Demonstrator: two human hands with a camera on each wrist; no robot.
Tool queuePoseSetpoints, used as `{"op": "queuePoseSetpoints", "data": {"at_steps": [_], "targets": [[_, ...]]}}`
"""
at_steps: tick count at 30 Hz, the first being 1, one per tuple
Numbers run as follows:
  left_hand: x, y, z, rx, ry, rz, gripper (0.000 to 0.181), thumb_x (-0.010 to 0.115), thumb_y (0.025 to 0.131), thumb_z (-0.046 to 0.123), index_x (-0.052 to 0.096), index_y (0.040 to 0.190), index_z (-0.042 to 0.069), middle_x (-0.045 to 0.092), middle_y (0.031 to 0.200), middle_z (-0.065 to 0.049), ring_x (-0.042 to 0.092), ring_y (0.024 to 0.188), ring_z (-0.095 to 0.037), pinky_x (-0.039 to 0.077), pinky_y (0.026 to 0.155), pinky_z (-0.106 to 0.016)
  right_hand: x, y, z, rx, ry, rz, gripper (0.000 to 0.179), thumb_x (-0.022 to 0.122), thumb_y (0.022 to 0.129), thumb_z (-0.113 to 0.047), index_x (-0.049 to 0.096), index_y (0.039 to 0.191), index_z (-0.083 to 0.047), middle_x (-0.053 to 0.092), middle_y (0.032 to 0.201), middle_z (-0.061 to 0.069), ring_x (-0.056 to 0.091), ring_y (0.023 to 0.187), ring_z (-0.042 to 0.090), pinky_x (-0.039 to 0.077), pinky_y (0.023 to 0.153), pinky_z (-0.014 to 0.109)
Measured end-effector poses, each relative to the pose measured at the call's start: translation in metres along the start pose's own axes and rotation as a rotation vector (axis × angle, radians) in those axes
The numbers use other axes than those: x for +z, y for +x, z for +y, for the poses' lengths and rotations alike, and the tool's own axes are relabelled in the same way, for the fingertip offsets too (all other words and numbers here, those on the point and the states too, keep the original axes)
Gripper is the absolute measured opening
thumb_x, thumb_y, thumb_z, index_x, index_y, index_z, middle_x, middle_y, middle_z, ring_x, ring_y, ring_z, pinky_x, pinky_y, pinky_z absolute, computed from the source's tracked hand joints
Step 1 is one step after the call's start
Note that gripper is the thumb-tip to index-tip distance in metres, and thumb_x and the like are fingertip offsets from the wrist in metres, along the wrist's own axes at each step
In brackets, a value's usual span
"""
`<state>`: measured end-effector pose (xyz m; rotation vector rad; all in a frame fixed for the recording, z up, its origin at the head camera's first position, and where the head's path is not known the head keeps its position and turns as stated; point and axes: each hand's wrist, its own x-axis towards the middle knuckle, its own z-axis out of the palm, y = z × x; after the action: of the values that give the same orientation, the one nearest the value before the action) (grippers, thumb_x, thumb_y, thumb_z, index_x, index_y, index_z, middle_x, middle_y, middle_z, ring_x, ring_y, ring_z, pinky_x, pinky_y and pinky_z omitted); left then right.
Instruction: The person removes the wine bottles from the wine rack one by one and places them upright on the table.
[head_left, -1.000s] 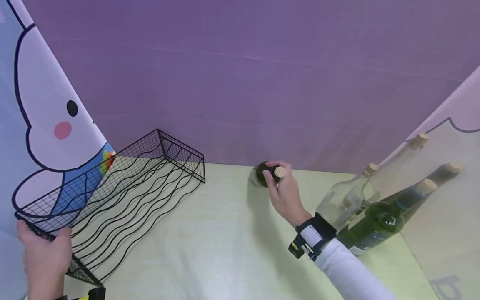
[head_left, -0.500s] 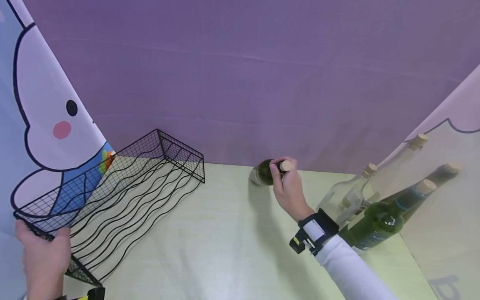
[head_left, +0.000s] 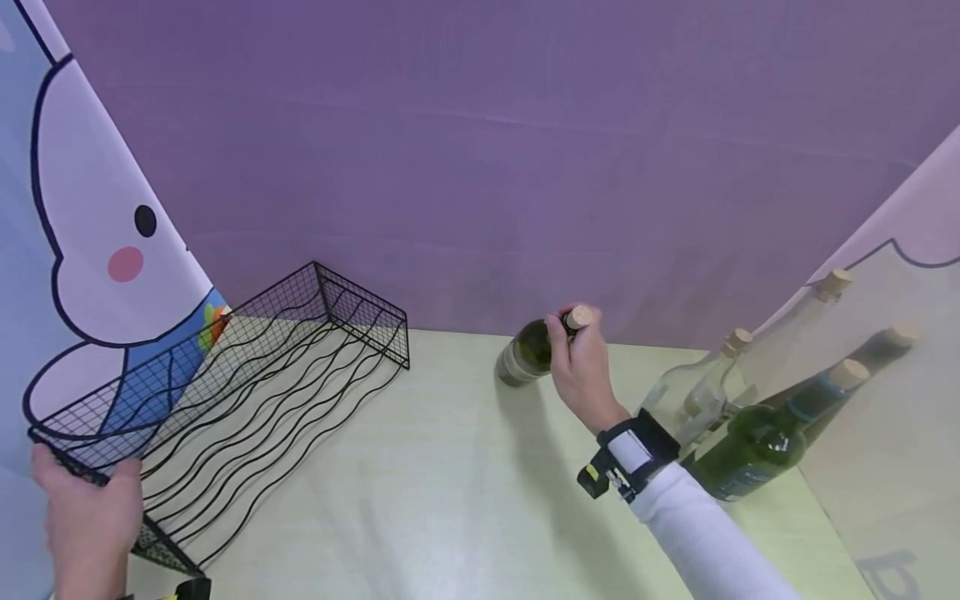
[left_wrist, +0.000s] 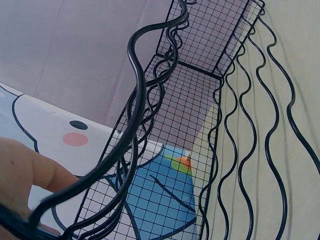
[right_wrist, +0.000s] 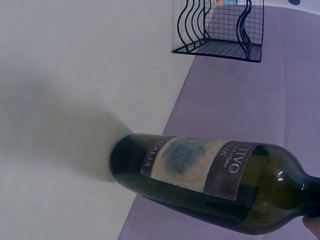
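My right hand [head_left: 588,371] grips a dark green wine bottle [head_left: 528,354] by its neck, just under the cork [head_left: 579,317]. The bottle leans, its top toward the right and its base toward the left. A printed label faces the camera in the right wrist view, where the bottle [right_wrist: 200,180] lies across the lower part. At the far left my left hand [head_left: 90,508] holds the near end of a black wire wine rack [head_left: 262,400] with wavy bars and mesh sides. Up close in the left wrist view, fingers [left_wrist: 47,170] curl at the rack's thick rod [left_wrist: 137,100].
Several corked bottles stand on the right: a green bottle [head_left: 765,442], a clear bottle [head_left: 705,387] and another clear one behind. A purple backdrop [head_left: 525,167] rises behind the pale table [head_left: 420,467]. Cartoon-printed panels border the left and right sides.
The wine bottle has tilted further, its neck moving right and slightly up with my right hand, so more of its body shows. My left hand and the rack stay in place.
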<state>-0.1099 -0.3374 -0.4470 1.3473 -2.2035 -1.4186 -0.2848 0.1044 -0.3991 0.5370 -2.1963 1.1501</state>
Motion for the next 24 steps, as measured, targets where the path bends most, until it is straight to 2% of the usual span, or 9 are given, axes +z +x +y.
{"op": "queuePoseSetpoints", "data": {"at_steps": [4,8,19,24], "targets": [[0.001,0.001,0.0,0.0,-0.001,0.005,0.086,0.038,0.098,0.029,-0.027,0.154,0.026,-0.005,0.165,-0.022,0.001,0.15,-0.051,0.011,0.12,-0.065,-0.001,0.004,-0.001,-0.017,-0.01,0.0,0.026,0.052,0.101,-0.009,0.042,0.116,0.01,0.058,0.098,0.022,0.058,0.084,0.028,0.049,0.075,0.039],[0.0,0.001,0.0,-0.008,0.003,-0.005,0.086,0.038,0.098,0.03,-0.028,0.153,0.026,-0.006,0.165,-0.022,0.001,0.149,-0.052,0.011,0.119,-0.066,-0.001,0.008,-0.004,0.013,0.003,-0.003,0.025,0.051,0.102,-0.012,0.043,0.116,0.008,0.059,0.1,0.022,0.059,0.087,0.031,0.049,0.079,0.043],[0.0,0.0,-0.002,-0.01,0.004,-0.013,0.086,0.038,0.098,0.031,-0.028,0.153,0.026,-0.004,0.164,-0.024,0.004,0.149,-0.052,0.013,0.12,-0.065,-0.006,0.016,-0.007,0.071,-0.014,-0.035,0.026,0.049,0.103,-0.017,0.044,0.114,0.006,0.06,0.095,0.019,0.059,0.085,0.031,0.049,0.077,0.042],[0.001,0.003,-0.003,0.003,-0.006,0.003,0.086,0.038,0.098,0.03,-0.027,0.154,0.025,-0.004,0.164,-0.024,0.003,0.15,-0.051,0.012,0.12,-0.064,-0.009,0.025,-0.009,0.084,-0.012,-0.08,0.027,0.045,0.105,-0.021,0.042,0.115,0.004,0.057,0.09,0.015,0.053,0.078,0.026,0.042,0.069,0.035]]}}
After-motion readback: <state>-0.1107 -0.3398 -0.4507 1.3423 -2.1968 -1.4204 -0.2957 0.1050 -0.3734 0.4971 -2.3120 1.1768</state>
